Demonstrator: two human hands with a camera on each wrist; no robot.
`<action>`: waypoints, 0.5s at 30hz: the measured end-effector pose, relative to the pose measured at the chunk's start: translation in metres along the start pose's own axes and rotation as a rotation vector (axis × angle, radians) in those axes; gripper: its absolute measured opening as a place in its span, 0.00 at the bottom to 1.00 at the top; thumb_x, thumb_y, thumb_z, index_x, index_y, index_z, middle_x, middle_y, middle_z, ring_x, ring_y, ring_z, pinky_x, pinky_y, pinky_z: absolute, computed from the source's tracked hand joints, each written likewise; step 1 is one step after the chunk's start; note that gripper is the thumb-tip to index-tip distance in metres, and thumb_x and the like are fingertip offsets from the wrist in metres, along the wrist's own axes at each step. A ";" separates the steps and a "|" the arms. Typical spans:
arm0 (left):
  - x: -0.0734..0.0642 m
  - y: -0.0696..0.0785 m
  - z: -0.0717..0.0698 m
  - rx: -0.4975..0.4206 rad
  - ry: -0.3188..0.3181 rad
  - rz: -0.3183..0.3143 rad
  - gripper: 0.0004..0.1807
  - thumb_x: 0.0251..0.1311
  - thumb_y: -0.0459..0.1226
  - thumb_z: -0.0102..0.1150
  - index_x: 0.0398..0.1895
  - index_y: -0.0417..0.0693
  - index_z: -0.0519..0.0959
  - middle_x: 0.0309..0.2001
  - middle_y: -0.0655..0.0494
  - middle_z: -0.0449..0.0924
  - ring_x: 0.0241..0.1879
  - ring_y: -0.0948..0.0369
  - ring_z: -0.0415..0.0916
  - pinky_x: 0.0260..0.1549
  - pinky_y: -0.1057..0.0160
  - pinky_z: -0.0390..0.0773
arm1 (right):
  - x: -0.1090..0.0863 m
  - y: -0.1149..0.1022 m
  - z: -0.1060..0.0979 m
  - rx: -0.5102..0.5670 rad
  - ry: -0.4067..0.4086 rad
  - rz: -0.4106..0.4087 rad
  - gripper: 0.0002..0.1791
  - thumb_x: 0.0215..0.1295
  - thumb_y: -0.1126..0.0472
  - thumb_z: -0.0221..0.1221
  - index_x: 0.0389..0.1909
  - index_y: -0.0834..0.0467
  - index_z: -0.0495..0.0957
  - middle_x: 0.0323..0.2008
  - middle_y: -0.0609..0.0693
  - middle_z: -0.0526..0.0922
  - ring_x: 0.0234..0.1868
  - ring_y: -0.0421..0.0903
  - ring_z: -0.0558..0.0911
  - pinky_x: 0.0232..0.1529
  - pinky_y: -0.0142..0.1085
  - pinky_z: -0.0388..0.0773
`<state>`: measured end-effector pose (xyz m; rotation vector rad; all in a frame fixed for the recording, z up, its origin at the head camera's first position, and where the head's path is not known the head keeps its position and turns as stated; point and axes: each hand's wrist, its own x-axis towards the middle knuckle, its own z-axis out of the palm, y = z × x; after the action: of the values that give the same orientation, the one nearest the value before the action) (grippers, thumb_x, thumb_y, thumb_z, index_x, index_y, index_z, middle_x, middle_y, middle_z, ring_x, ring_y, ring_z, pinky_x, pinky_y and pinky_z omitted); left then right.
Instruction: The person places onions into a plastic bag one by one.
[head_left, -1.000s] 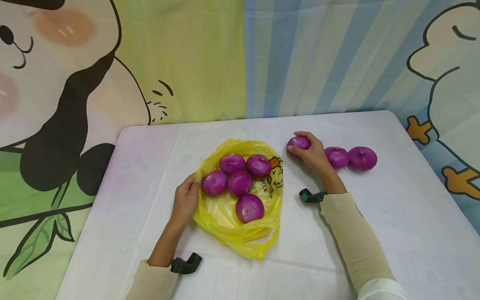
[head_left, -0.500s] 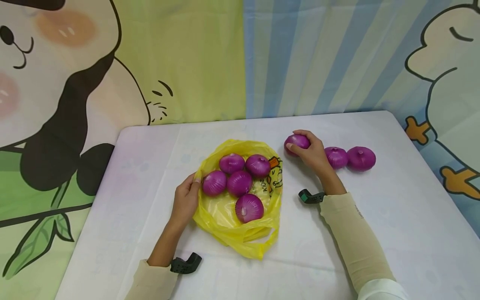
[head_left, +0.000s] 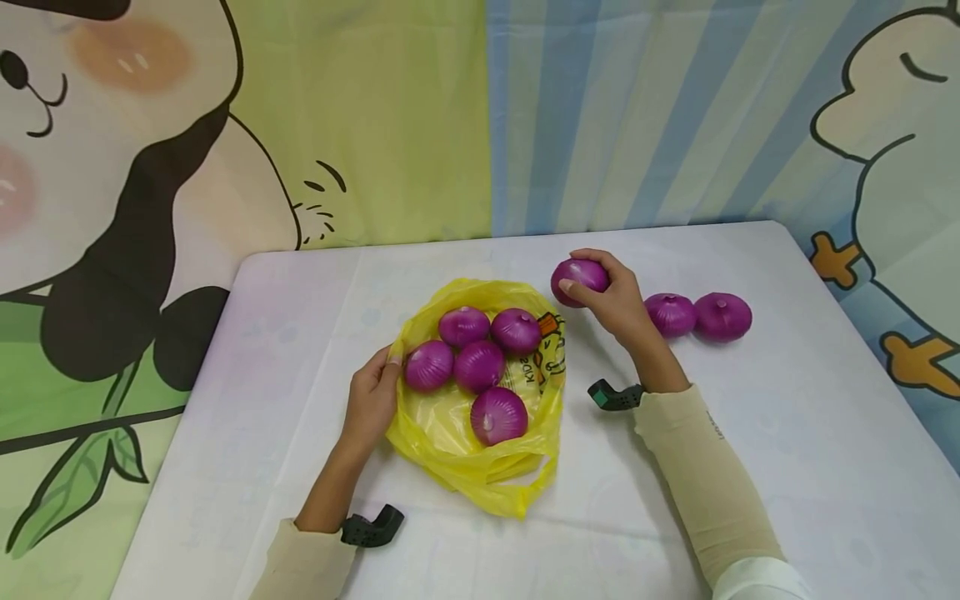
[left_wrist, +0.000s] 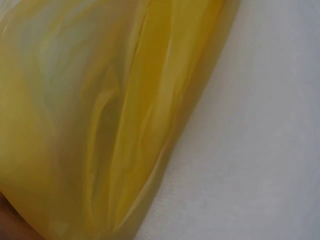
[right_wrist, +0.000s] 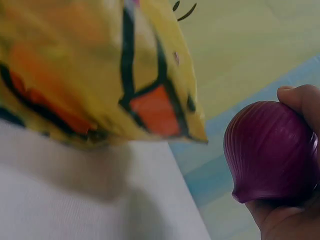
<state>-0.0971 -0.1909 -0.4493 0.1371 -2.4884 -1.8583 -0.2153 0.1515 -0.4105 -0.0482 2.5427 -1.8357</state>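
A yellow plastic bag lies with its mouth spread wide, several purple onions inside it. My left hand pinches the bag's left rim between thumb and fingers; in the left wrist view the bag's side fills much of the picture. Beyond the bag's upper right edge, my right hand grips one onion between thumb and fingers, raised off the table. The right wrist view has that onion close up, apart from the bag's printed side.
Two more onions, one nearer and one farther right, sit side by side on the white table. Behind the table's far edge hangs a printed cloth with cartoon animals.
My right hand has lifted the onion and carried it left, nearer to the bag. The left hand and the bag have stayed in place.
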 end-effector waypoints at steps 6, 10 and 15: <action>0.000 0.001 0.000 -0.008 0.003 0.004 0.21 0.75 0.39 0.41 0.63 0.39 0.73 0.60 0.47 0.75 0.61 0.57 0.69 0.60 0.56 0.70 | -0.003 -0.010 0.006 0.041 -0.036 -0.076 0.28 0.60 0.57 0.68 0.62 0.49 0.73 0.64 0.50 0.69 0.62 0.55 0.68 0.55 0.51 0.76; -0.001 0.001 0.000 -0.018 -0.002 0.003 0.21 0.75 0.40 0.41 0.63 0.41 0.73 0.59 0.49 0.75 0.60 0.59 0.69 0.59 0.58 0.70 | -0.005 -0.014 0.008 0.056 -0.048 -0.098 0.28 0.60 0.58 0.68 0.62 0.50 0.73 0.63 0.49 0.69 0.62 0.54 0.69 0.54 0.51 0.76; -0.002 0.002 0.000 -0.017 -0.001 0.004 0.21 0.75 0.40 0.41 0.63 0.41 0.73 0.60 0.50 0.75 0.61 0.60 0.69 0.60 0.59 0.69 | -0.008 -0.017 0.012 0.087 -0.076 -0.099 0.27 0.61 0.58 0.67 0.61 0.50 0.73 0.63 0.49 0.69 0.61 0.54 0.70 0.53 0.50 0.77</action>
<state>-0.0956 -0.1903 -0.4477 0.1307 -2.4704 -1.8783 -0.2070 0.1345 -0.3984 -0.2431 2.4484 -1.9366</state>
